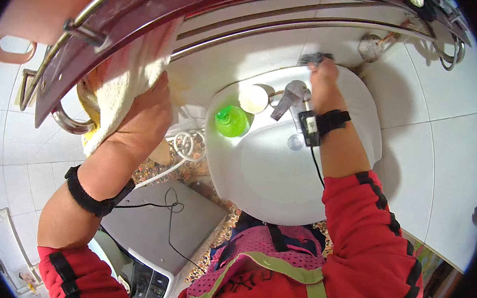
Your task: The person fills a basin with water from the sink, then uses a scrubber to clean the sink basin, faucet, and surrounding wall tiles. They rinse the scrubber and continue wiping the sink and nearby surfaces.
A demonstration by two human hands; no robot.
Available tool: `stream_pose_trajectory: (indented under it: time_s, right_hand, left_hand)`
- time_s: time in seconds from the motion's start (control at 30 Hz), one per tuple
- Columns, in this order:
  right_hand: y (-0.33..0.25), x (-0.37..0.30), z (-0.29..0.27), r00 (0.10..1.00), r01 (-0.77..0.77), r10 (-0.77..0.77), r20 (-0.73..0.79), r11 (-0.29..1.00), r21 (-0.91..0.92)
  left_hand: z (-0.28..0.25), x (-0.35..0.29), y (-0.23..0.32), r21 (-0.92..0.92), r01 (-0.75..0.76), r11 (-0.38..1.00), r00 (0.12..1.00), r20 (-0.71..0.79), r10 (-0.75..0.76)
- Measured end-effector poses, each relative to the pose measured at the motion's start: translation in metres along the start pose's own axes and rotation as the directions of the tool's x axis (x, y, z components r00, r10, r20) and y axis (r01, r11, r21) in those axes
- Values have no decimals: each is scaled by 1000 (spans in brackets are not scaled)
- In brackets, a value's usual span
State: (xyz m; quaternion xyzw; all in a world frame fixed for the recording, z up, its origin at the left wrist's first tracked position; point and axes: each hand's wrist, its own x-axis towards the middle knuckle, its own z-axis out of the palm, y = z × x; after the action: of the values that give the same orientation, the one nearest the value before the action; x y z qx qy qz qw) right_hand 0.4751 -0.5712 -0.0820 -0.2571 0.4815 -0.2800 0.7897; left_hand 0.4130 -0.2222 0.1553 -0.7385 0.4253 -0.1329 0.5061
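My left hand (146, 112) is raised at the hanging white and yellow towel (119, 96), closed on its edge; the towel's folds partly hide the fingers. Over the back rim of the white washbasin (269, 186), my right hand (324, 80) is closed on a small dark object (316, 58), too blurred to name. Just below that hand stands the grey faucet (291, 97). Left of the faucet, on the basin's ledge, are a round cream-coloured container (253, 98) and a bottle of green liquid with a green top (231, 121).
A dark red shelf (147, 24) with metal rails (294, 28) crosses above the basin. Below left stands a washing machine (164, 222) with a thin black cable over its lid. A white hose (190, 146) hangs beside the basin. A pink cup (15, 50) is at far left.
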Motion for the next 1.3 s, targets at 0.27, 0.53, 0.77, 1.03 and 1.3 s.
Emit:
stream_pose_trajectory:
  time_s: [0.27, 0.53, 0.77, 1.03, 1.3]
  right_hand:
    - [54, -67, 12, 978, -88, 118, 171, 981, -172]
    - [-71, -31, -67, 381, 921, -563, 734, 160, -355]
    - [-65, -40, -49, -257, 933, 223, 940, -195, 301]
    - [-64, -3, -33, -284, 891, 408, 868, -223, 396]
    - [-97, 12, -55, -148, 946, 339, 929, -225, 232]
  left_hand:
    - [1, 4, -3, 105, 19, 994, 999, -36, -15]
    - [0, 0, -1, -40, -15, 999, 1000, 23, 15]
    - [2, 7, 1, -42, 36, 998, 999, 4, -36]
    - [5, 7, -2, -80, 0, 997, 1000, -15, -2]
    - [3, 7, 0, -72, 6, 997, 998, 56, -2]
